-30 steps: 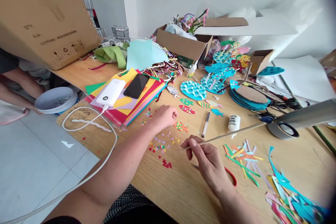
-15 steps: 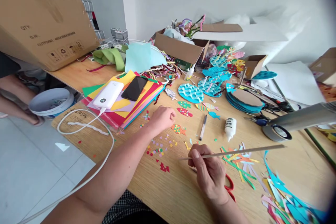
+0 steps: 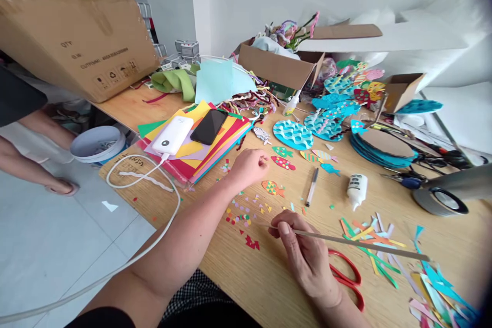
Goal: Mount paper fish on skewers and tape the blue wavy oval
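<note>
My right hand pinches a thin wooden stick near its left tip, and the stick runs low over the table toward the right. Beneath this hand lie red-handled scissors. My left hand rests on the wooden table with fingers curled, just above an orange paper fish and beside scattered small paper bits. I cannot make out anything inside its curled fingers. More paper fish lie just beyond it.
A pen, a glue bottle and a tape roll lie right of the fish. Coloured paper strips pile at right. A phone and power bank sit on stacked paper. Cardboard boxes stand behind. Another person's legs are at left.
The stick's far end has swung down from pointing up-right to lying low over the table on the right. My left hand has stayed by the orange fish. The camera view shifted slightly.
</note>
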A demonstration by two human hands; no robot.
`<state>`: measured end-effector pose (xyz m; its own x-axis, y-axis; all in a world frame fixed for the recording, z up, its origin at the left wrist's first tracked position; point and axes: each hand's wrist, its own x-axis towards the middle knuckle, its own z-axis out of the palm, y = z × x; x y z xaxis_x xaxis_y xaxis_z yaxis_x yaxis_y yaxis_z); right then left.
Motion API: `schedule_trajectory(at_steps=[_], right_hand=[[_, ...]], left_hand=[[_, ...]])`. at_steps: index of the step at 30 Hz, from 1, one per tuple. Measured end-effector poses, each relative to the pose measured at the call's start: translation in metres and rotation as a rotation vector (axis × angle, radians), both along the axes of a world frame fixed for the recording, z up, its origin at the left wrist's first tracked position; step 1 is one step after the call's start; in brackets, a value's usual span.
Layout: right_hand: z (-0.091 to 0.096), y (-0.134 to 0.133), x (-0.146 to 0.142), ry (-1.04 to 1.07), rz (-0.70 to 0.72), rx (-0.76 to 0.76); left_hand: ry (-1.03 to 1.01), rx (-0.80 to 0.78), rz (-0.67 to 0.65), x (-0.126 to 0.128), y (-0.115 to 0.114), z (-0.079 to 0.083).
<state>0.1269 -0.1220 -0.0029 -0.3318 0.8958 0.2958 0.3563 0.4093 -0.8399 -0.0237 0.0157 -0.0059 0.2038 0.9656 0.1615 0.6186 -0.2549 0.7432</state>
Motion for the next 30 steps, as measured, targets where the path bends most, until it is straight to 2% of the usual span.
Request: schedule_trajectory(at_steps=[5,9,13,18,23,26,30], right_hand=[[0.005,0.006,-0.004,-0.013,-0.069,-0.058],[0.022,0.018,0.002,-0.036,-0.136,-0.024],[0.037,0.037,0.014,-0.081,-0.2,-0.06],[0.044,0.056,0.016,-0.19,-0.019,-0.132],[0.05,0.058,-0.001,-0.172,0.148,-0.135],[0.048,0.056,-0.016,-0.126,0.215,-0.139],[0.038,0.055,-0.033,-0.176,0.293,-0.105]], left_hand=[[-0.412,-0.17,0.075,-0.004,0.004,0.005],[-0.796,-0.266,0.146,-0.006,0.008,0.008],[-0.987,-0.283,0.209,-0.007,0.01,0.012],[-1.082,-0.255,0.224,-0.01,0.011,0.015],[-1.176,-0.237,0.226,-0.013,0.014,0.015],[-1.204,-0.244,0.231,-0.014,0.013,0.016],[-1.219,-0.265,0.23,-0.013,0.011,0.017]])
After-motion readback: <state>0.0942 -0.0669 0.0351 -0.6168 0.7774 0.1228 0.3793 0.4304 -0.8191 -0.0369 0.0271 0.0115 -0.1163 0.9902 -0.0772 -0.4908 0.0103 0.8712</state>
